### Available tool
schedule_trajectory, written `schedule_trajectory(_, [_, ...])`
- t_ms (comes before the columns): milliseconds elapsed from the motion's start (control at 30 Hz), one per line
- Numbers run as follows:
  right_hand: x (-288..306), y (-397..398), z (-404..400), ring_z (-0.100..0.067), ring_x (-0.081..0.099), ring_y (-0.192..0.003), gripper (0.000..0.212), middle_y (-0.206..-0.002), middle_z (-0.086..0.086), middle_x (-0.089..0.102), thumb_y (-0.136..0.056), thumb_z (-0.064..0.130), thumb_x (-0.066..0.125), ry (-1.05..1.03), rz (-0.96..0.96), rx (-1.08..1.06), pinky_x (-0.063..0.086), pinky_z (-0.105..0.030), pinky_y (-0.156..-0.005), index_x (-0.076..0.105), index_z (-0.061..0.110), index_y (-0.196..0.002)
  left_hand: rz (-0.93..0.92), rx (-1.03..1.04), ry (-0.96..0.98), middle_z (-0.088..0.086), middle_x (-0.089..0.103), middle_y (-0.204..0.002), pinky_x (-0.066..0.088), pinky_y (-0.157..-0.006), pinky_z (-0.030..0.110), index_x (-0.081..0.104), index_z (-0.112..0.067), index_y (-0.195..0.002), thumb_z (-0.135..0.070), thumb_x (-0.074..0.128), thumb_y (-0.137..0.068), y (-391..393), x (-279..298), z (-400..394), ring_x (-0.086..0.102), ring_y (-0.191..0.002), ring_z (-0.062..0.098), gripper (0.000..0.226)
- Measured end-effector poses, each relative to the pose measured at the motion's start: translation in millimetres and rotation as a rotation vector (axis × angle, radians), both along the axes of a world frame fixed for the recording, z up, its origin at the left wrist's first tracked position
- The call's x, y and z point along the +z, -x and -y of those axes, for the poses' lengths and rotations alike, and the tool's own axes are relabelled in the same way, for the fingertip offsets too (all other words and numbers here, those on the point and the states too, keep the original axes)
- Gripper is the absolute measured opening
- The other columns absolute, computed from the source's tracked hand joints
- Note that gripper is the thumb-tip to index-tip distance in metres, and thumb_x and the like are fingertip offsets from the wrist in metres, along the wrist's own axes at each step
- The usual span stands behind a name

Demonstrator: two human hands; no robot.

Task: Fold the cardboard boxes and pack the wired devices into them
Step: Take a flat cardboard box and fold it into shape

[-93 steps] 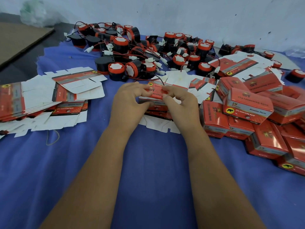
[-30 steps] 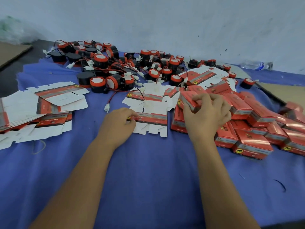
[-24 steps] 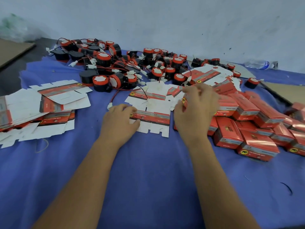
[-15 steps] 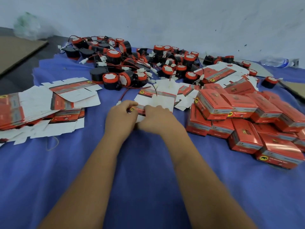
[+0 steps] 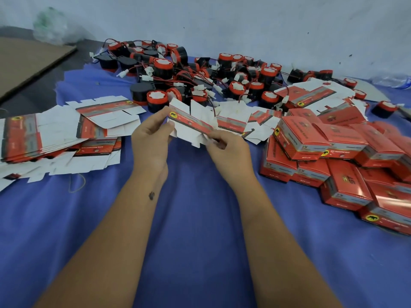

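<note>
A flat, unfolded red-and-white box blank (image 5: 191, 123) is lifted above the blue cloth between both hands. My left hand (image 5: 151, 138) pinches its left end and my right hand (image 5: 226, 150) pinches its right end. Behind it lies a heap of black-and-red wired devices (image 5: 200, 78) with white plugs. More flat blanks (image 5: 235, 121) lie just beyond my hands. Several folded red boxes (image 5: 333, 150) are piled at the right.
A stack of flat blanks (image 5: 51, 138) spreads over the left of the blue cloth (image 5: 189, 230). A brown cardboard sheet (image 5: 26, 61) lies at the far left, a plastic bag (image 5: 51, 27) behind it. A plastic bottle (image 5: 393, 80) rests by the wall at the right.
My right hand put a folded box on the pile at the right and came back. Both hands then lifted a flat blank off the cloth.
</note>
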State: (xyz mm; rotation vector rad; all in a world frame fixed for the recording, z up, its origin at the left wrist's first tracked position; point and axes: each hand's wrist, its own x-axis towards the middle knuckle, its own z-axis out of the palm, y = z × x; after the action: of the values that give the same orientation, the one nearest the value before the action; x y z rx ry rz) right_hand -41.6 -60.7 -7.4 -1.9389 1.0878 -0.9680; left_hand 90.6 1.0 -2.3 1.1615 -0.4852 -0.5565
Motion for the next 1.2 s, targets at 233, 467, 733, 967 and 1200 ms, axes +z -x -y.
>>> schedule_trajectory(233, [-1, 3, 3, -0.003, 0.046, -0.063, 0.023, -0.067, 0.011, 0.056, -0.099, 0.02, 0.053, 0.105, 0.103, -0.193, 0.037, -0.013, -0.058, 0.066, 0.009, -0.083, 0.581, -0.134, 0.018, -0.025, 0.043, -0.146, 0.037, -0.102, 0.008, 0.051, -0.028, -0.141, -0.015, 0.067, -0.088, 10, 2, -11, 0.039, -0.131, -0.014, 0.057])
schedule_trajectory(467, [14, 10, 0, -0.025, 0.072, -0.077, 0.023, -0.083, -0.011, 0.072, -0.099, 0.012, 0.052, -0.221, 0.651, -0.271, 0.059, -0.027, -0.063, 0.066, 0.008, -0.08, 1.025, -0.196, -0.108, -0.035, 0.036, -0.14, 0.018, -0.113, 0.011, 0.039, -0.045, -0.135, -0.011, 0.075, -0.083, 12, -8, -4, 0.031, -0.135, -0.001, 0.072])
schedule_trajectory(733, [14, 5, -10, -0.006, 0.046, -0.13, 0.065, -0.145, 0.008, 0.046, -0.084, 0.029, 0.065, -0.209, 0.585, 0.119, 0.044, -0.025, -0.105, 0.039, 0.032, -0.143, 0.806, -0.27, -0.014, -0.026, 0.056, -0.117, 0.042, -0.102, 0.019, 0.059, -0.033, -0.122, -0.022, 0.069, -0.092, 14, 5, -5, 0.052, -0.115, -0.005, 0.033])
schedule_trajectory(967, [11, 5, -5, -0.012, 0.055, -0.117, 0.042, -0.132, 0.002, 0.058, -0.091, 0.027, 0.068, -0.121, 0.451, -0.002, 0.048, -0.038, -0.102, 0.056, 0.033, -0.131, 0.481, -0.342, -0.062, -0.006, 0.055, -0.137, 0.049, -0.099, 0.024, 0.045, -0.032, -0.133, -0.025, 0.066, -0.095, 18, 11, 3, 0.055, -0.125, 0.011, 0.043])
schedule_trajectory(1200, [8, 3, -2, -0.015, 0.054, -0.122, 0.037, -0.134, 0.004, 0.058, -0.095, 0.024, 0.062, -0.153, 0.488, 0.024, 0.047, -0.04, -0.104, 0.056, 0.036, -0.129, 0.39, -0.274, -0.02, -0.009, 0.058, -0.128, 0.051, -0.082, 0.014, 0.045, -0.026, -0.129, -0.019, 0.069, -0.092, 29, 10, 10, 0.06, -0.114, 0.006, 0.045])
